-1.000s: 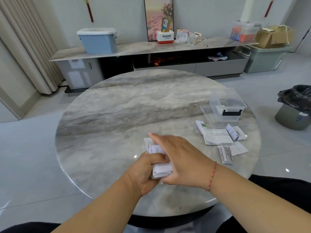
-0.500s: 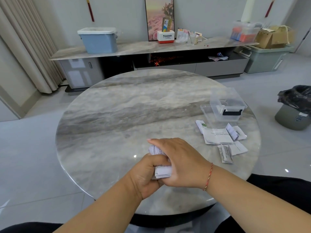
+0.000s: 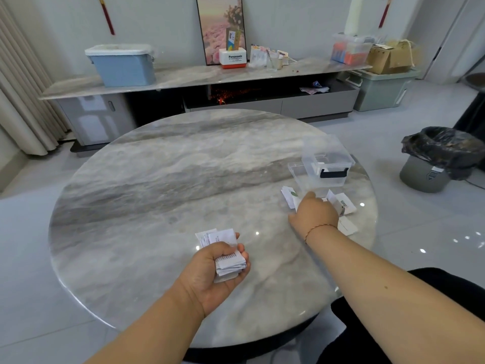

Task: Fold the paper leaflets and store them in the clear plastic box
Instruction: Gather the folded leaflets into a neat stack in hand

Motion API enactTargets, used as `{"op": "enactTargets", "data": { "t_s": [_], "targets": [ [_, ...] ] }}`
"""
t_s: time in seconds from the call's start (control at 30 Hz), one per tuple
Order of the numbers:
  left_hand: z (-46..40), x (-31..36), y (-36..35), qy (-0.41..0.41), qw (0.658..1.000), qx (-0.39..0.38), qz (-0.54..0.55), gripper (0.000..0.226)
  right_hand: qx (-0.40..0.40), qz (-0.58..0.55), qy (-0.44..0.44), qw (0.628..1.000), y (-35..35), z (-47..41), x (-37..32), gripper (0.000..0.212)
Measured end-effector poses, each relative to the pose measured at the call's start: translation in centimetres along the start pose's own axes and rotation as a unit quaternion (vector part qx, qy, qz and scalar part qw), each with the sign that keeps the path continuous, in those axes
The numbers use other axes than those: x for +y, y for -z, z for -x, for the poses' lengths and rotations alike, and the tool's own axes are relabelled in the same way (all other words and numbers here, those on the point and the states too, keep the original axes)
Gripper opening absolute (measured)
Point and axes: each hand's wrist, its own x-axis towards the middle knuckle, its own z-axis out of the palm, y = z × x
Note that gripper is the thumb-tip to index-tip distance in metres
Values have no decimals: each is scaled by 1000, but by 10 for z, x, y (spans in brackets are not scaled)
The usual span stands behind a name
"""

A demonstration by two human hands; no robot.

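My left hand [image 3: 210,269] grips a small stack of folded white leaflets [image 3: 228,260] just above the near part of the round marble table [image 3: 157,179]. My right hand [image 3: 315,215] has reached out to the right and lies over the loose leaflets [image 3: 346,204] spread on the table; its fingers are hidden behind the back of the hand. Just beyond those papers stands the clear plastic box [image 3: 328,164] with a black latch, resting by its clear lid [image 3: 295,168].
A bin lined with a black bag [image 3: 435,158] stands on the floor right of the table. Behind the table runs a long low cabinet [image 3: 183,77] with a blue tub [image 3: 122,64] and other boxes on it.
My right hand has left the stack that both hands pressed together and has moved right onto the loose leaflets. My left hand keeps the folded stack.
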Motion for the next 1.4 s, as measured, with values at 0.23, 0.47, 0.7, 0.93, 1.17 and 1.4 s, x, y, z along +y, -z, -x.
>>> {"op": "enactTargets", "data": {
  "t_s": [0.23, 0.47, 0.7, 0.93, 1.17, 1.4],
  "targets": [
    [-1, 3, 2, -10, 999, 36, 12, 30, 99, -11, 32, 995, 43, 14, -5, 11],
    [-2, 9, 4, -81, 997, 12, 14, 45, -142, -595, 23, 791, 65, 95, -55, 14],
    [7, 11, 6, -117, 987, -107, -2, 77, -139, -591, 61, 792, 39, 130, -83, 11],
    [15, 15, 6, -94, 994, -46, -39, 28, -139, -413, 164, 885, 36, 131, -88, 15],
    [16, 20, 8, -52, 997, -35, -40, 25, 29, -108, 505, 856, 33, 121, -70, 88],
    [16, 16, 3, -34, 998, -40, -24, 29, -33, -176, 505, 845, 20, 114, -71, 90]
  ]
}}
